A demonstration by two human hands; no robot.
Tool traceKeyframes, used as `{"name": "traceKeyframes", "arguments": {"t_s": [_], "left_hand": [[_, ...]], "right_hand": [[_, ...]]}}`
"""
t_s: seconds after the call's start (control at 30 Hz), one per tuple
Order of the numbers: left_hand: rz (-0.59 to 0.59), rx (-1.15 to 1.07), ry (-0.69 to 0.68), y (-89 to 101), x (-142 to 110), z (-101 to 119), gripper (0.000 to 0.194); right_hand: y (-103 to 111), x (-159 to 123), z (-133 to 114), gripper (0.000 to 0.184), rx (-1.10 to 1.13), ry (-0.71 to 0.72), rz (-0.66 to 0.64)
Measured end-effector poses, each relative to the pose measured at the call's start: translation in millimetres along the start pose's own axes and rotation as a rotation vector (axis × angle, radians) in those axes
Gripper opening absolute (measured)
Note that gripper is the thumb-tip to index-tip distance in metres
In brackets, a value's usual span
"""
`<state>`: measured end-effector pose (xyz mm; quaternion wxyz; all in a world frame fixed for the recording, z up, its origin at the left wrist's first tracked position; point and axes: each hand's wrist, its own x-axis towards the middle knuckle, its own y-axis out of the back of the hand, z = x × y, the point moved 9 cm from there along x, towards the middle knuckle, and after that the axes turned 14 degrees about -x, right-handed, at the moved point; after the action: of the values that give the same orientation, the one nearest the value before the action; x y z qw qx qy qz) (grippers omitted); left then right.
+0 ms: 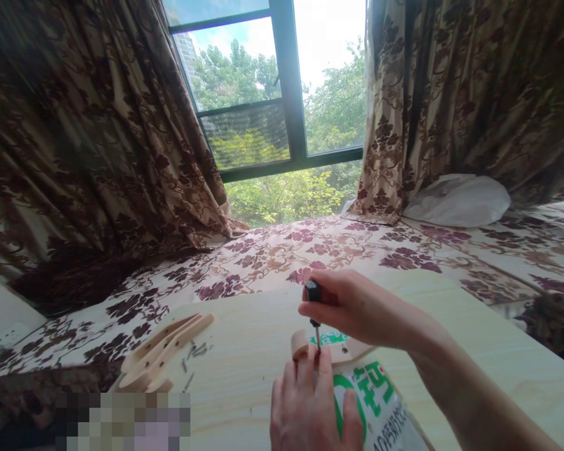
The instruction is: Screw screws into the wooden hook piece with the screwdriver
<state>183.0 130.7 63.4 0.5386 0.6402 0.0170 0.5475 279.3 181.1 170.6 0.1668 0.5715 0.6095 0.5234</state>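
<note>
My right hand (pixel 361 307) is wrapped round the black handle of a screwdriver (pixel 313 293). The screwdriver stands nearly upright, its metal shaft pointing down beside my left fingertips. My left hand (pixel 308 401) lies with fingers stretched forward and thumb apart, the fingertips against a pale wooden piece with a rounded end (pixel 299 343). Whatever the screwdriver tip meets is too small to make out. Another flat wooden part (pixel 355 352) with a dark hole shows just right of the shaft. Beneath the hands is a white plastic bag (pixel 399 413) with green printed characters.
Curved wooden parts with holes (pixel 164 354) lie on the left of the pale wooden board (pixel 235 351), beside several loose screws (pixel 197 349). Behind it spreads a floral cloth (pixel 272 254). Patterned curtains (pixel 385 125) flank a window (pixel 286 81). A white bundle (pixel 458 200) rests at right.
</note>
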Motion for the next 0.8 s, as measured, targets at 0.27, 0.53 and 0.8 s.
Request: {"name": "traceKeyframes", "arguments": {"t_s": [0.27, 0.53, 0.8], "left_hand": [[-0.027, -0.018, 0.035, 0.4, 0.6, 0.0, 0.04], [0.0, -0.017, 0.028, 2.2, 0.3, 1.3, 0.039], [-0.004, -0.008, 0.019, 3.5, 0.6, 2.0, 0.04]], "right_hand": [[-8.7, 0.3, -0.7, 0.008, 0.065, 0.022, -0.022], [-10.7, 2.4, 8.4, 0.023, 0.096, -0.029, -0.019], [-3.9, 1.0, 10.8, 0.024, 0.134, -0.024, -0.01]]}}
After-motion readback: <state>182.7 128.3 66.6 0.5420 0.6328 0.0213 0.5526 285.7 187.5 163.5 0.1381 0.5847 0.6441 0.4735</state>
